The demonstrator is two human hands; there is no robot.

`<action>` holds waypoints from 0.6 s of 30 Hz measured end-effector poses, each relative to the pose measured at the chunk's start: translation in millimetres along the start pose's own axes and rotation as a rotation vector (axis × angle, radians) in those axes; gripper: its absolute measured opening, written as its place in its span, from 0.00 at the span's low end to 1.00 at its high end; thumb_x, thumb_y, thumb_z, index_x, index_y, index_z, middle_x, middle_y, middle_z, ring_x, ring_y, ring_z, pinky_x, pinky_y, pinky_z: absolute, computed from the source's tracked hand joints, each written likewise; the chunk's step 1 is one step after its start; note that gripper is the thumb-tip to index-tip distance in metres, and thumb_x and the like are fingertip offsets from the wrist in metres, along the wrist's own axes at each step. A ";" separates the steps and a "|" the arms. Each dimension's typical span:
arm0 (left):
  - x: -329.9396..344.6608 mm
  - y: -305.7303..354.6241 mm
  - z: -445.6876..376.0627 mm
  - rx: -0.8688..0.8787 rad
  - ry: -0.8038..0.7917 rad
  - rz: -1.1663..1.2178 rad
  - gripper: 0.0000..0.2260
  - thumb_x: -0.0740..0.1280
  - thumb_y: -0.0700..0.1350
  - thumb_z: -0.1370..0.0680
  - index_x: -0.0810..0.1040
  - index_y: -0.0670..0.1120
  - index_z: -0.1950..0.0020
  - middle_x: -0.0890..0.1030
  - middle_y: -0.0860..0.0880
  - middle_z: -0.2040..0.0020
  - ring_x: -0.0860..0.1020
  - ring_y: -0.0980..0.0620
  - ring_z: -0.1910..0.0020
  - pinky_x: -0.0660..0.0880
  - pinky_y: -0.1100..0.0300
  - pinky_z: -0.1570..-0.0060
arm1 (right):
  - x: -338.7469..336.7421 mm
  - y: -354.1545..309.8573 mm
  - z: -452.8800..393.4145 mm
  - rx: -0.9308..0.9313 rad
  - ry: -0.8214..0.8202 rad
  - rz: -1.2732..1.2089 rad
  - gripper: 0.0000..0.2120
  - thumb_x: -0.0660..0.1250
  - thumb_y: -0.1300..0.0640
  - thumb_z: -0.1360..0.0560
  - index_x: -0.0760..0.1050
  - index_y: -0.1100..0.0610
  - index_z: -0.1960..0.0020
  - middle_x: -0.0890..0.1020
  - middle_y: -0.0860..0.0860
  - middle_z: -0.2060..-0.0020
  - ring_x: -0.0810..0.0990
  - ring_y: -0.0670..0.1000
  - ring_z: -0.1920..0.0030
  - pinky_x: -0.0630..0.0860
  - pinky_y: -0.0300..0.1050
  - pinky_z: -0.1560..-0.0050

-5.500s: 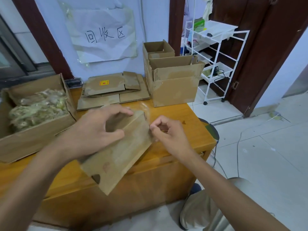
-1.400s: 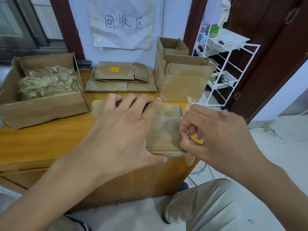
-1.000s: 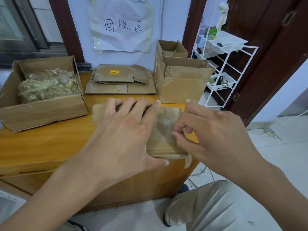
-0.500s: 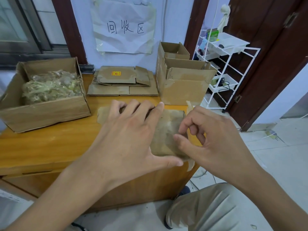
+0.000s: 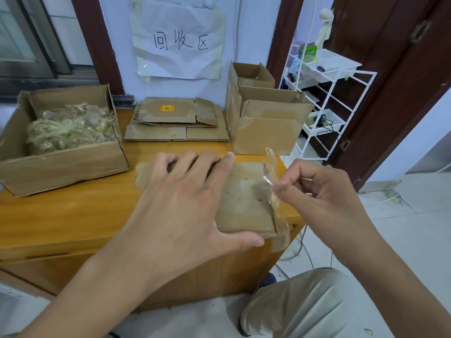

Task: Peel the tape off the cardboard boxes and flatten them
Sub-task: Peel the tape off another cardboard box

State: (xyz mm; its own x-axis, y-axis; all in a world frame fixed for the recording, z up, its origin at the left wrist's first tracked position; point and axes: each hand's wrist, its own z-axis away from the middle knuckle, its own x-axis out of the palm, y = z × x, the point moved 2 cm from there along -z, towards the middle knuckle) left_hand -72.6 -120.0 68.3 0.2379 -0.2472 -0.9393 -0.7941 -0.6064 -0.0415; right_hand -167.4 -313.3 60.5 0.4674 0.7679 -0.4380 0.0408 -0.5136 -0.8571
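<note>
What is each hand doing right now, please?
Left hand: open, fingers spread flat, pressing the small cardboard box.
Right hand: pinching the clear tape strip.

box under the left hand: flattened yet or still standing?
Flattened. The box lies flat on the table under the left hand, while the right hand pinches clear tape lifting off its right edge.

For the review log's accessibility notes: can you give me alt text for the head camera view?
A left hand presses a flattened cardboard box onto a wooden table while the right hand pinches a strip of clear tape lifted from the box's right edge. Behind sit a box of crumpled tape, flattened cardboard and open boxes.
</note>
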 end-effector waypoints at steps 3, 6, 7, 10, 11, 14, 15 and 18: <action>-0.4 1.1 0.5 -0.007 -0.005 0.005 0.54 0.49 0.84 0.32 0.71 0.44 0.23 0.78 0.50 0.36 0.76 0.46 0.41 0.70 0.44 0.39 | -0.1 4.5 4.0 0.037 0.031 -0.042 0.11 0.73 0.59 0.22 0.78 0.56 0.63 0.76 0.64 0.64 0.72 0.55 0.65 0.69 0.37 0.64; -0.8 5.1 1.3 -0.008 -0.014 -0.003 0.54 0.50 0.83 0.32 0.71 0.43 0.23 0.78 0.49 0.37 0.76 0.46 0.41 0.70 0.43 0.39 | -0.2 4.5 5.8 0.009 0.038 -0.008 0.10 0.73 0.61 0.22 0.78 0.57 0.62 0.77 0.62 0.64 0.73 0.58 0.63 0.69 0.38 0.63; -0.5 5.7 1.2 -0.011 -0.016 -0.003 0.54 0.50 0.83 0.31 0.71 0.43 0.23 0.78 0.49 0.37 0.76 0.46 0.41 0.70 0.43 0.39 | -0.5 3.1 6.5 0.004 0.044 -0.011 0.10 0.72 0.62 0.22 0.78 0.58 0.62 0.76 0.61 0.65 0.73 0.58 0.64 0.69 0.37 0.63; -1.4 2.6 1.1 -0.045 -0.019 0.000 0.54 0.49 0.84 0.31 0.71 0.44 0.23 0.78 0.50 0.36 0.76 0.46 0.40 0.70 0.44 0.38 | -1.5 2.5 8.9 0.059 0.090 -0.136 0.12 0.71 0.62 0.21 0.77 0.60 0.63 0.70 0.53 0.72 0.67 0.48 0.69 0.65 0.35 0.67; -2.0 1.1 1.5 -0.058 -0.020 0.003 0.54 0.48 0.84 0.31 0.70 0.44 0.22 0.78 0.50 0.37 0.76 0.46 0.40 0.71 0.44 0.39 | -1.6 4.3 10.2 0.104 0.103 -0.199 0.12 0.71 0.62 0.21 0.76 0.60 0.63 0.69 0.52 0.72 0.65 0.48 0.70 0.64 0.36 0.68; -2.9 0.9 3.8 -0.070 -0.030 0.016 0.54 0.49 0.84 0.31 0.71 0.43 0.23 0.78 0.50 0.37 0.76 0.46 0.41 0.71 0.43 0.39 | 0.4 14.6 13.9 0.262 0.099 -0.327 0.13 0.68 0.61 0.20 0.76 0.57 0.64 0.68 0.54 0.71 0.64 0.50 0.69 0.62 0.40 0.70; -2.5 2.1 4.8 -0.068 -0.033 0.019 0.54 0.49 0.84 0.31 0.71 0.43 0.23 0.78 0.50 0.38 0.76 0.46 0.41 0.71 0.43 0.39 | 2.1 18.3 15.5 0.311 0.087 -0.339 0.14 0.68 0.60 0.19 0.76 0.56 0.64 0.69 0.54 0.71 0.65 0.50 0.69 0.62 0.40 0.71; -1.8 7.7 7.7 -0.066 -0.039 0.028 0.54 0.52 0.83 0.32 0.72 0.43 0.24 0.78 0.49 0.38 0.77 0.45 0.42 0.71 0.43 0.40 | 11.0 31.8 22.0 0.367 0.103 -0.347 0.09 0.69 0.59 0.20 0.75 0.56 0.59 0.74 0.53 0.68 0.70 0.51 0.66 0.66 0.43 0.68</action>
State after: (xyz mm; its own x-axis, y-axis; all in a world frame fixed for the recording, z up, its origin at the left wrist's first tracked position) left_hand -83.5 -118.4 67.1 0.1928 -0.2363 -0.9524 -0.7614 -0.6482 0.0067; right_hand -180.3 -312.8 22.5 0.5664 0.8183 -0.0980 -0.0956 -0.0528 -0.9940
